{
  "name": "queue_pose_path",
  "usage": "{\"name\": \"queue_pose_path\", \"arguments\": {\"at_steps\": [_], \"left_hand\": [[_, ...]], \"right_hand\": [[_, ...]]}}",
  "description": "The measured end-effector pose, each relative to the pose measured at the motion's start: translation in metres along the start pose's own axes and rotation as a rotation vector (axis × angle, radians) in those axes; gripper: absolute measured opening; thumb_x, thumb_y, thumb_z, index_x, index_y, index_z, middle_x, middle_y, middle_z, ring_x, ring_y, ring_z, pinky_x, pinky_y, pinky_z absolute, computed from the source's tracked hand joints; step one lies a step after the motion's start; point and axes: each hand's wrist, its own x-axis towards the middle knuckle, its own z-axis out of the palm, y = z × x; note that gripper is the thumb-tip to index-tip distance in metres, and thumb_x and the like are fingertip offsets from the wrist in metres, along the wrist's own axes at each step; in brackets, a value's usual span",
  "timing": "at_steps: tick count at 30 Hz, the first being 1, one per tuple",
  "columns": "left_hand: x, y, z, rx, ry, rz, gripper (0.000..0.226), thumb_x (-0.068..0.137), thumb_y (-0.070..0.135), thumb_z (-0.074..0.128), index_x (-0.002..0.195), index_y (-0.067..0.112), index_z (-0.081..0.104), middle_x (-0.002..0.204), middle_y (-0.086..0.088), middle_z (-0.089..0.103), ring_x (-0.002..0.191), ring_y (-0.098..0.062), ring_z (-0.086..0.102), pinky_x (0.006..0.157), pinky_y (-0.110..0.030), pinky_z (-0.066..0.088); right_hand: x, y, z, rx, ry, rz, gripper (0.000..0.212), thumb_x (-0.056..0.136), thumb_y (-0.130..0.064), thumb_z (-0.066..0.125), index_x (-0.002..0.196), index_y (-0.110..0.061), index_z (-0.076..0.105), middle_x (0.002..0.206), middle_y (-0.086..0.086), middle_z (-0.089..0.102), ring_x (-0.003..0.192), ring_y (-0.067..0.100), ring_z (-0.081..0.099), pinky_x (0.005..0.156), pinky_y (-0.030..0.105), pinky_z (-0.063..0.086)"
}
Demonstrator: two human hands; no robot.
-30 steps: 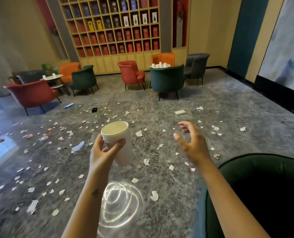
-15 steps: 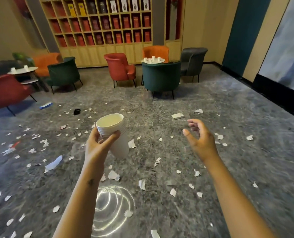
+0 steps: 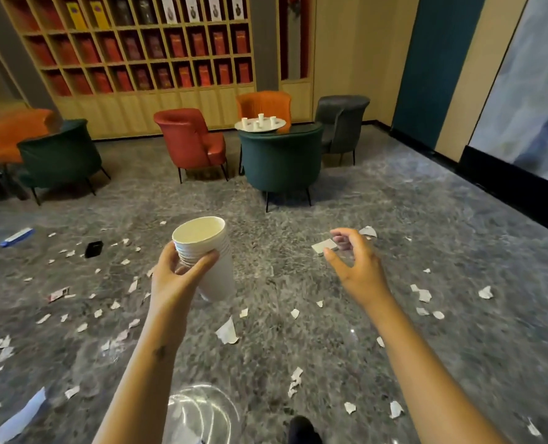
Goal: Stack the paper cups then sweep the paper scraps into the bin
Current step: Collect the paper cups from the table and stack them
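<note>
My left hand (image 3: 176, 277) grips a stack of white paper cups (image 3: 207, 254) around its upper part, held upright at chest height over the floor. My right hand (image 3: 357, 267) is raised to the right of the stack, apart from it, fingers loosely curled and holding nothing. White paper scraps (image 3: 228, 331) lie scattered all over the grey marble floor (image 3: 298, 213). More white cups (image 3: 260, 120) stand on a small round table (image 3: 250, 127) behind the green chair. No bin is in view.
Ahead stand a green chair (image 3: 280, 158), a red chair (image 3: 189, 139), an orange chair (image 3: 264, 104) and a grey chair (image 3: 341, 123). More chairs stand at the left (image 3: 59, 155). A small black object (image 3: 93, 249) and a blue-white item (image 3: 16, 237) lie on the floor. A shelf wall (image 3: 138, 43) is behind.
The view has moved forward toward the chairs and the round table. The green chair at my lower right has left the view. Both hands keep much the same pose.
</note>
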Motion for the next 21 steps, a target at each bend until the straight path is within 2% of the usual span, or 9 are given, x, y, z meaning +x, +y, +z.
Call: {"name": "queue_pose_path", "arguments": {"at_steps": [6, 8, 12, 15, 17, 21], "left_hand": [[0.203, -0.033, 0.057, 0.016, 0.017, 0.006, 0.054, 0.07, 0.027, 0.074, 0.121, 0.019, 0.059, 0.108, 0.005, 0.068, 0.09, 0.001, 0.064, 0.072, -0.023, 0.045], [0.267, -0.034, 0.073, 0.002, 0.02, 0.002, 0.058, 0.067, 0.029, 0.075, 0.121, 0.019, 0.058, 0.106, 0.006, 0.069, 0.088, 0.002, 0.064, 0.072, -0.024, 0.046], [0.377, -0.045, 0.091, 0.003, 0.023, 0.017, 0.062, 0.064, 0.03, 0.082, 0.121, 0.025, 0.058, 0.104, 0.012, 0.07, 0.091, 0.002, 0.065, 0.067, -0.014, 0.048], [0.455, -0.074, 0.102, -0.006, 0.05, 0.027, 0.068, 0.061, 0.034, 0.084, 0.124, 0.026, 0.057, 0.109, 0.01, 0.069, 0.095, 0.001, 0.064, 0.066, -0.013, 0.048], [0.509, -0.104, 0.113, -0.019, 0.059, 0.027, 0.066, 0.064, 0.034, 0.077, 0.126, 0.023, 0.056, 0.113, 0.007, 0.067, 0.098, -0.003, 0.064, 0.068, -0.014, 0.048], [0.637, -0.159, 0.13, -0.034, 0.062, 0.018, 0.056, 0.074, 0.022, 0.074, 0.127, 0.02, 0.056, 0.117, 0.003, 0.066, 0.103, -0.007, 0.062, 0.075, -0.02, 0.046]], "right_hand": [[0.205, 0.055, 0.065, -0.018, -0.034, -0.027, 0.031, 0.087, -0.021, 0.064, 0.116, -0.012, 0.056, 0.11, 0.003, 0.057, 0.098, 0.011, 0.051, 0.084, 0.024, 0.04], [0.274, 0.061, 0.082, -0.018, -0.043, -0.054, 0.03, 0.087, -0.021, 0.064, 0.115, -0.012, 0.056, 0.107, 0.002, 0.057, 0.097, 0.011, 0.051, 0.084, 0.023, 0.04], [0.39, 0.073, 0.128, 0.012, -0.054, -0.079, 0.029, 0.087, -0.02, 0.063, 0.114, -0.012, 0.056, 0.105, 0.0, 0.054, 0.097, 0.014, 0.053, 0.084, 0.026, 0.044], [0.46, 0.102, 0.171, 0.017, -0.088, -0.079, 0.028, 0.087, -0.02, 0.063, 0.114, -0.015, 0.056, 0.107, 0.0, 0.055, 0.095, 0.012, 0.052, 0.078, 0.006, 0.039], [0.507, 0.129, 0.203, 0.026, -0.106, -0.073, 0.026, 0.087, -0.021, 0.063, 0.113, -0.018, 0.056, 0.107, -0.002, 0.055, 0.094, 0.01, 0.052, 0.072, -0.002, 0.035], [0.62, 0.173, 0.268, 0.012, -0.099, -0.072, 0.028, 0.087, -0.019, 0.063, 0.114, -0.014, 0.057, 0.108, 0.001, 0.056, 0.094, 0.011, 0.053, 0.07, 0.0, 0.036]]}}
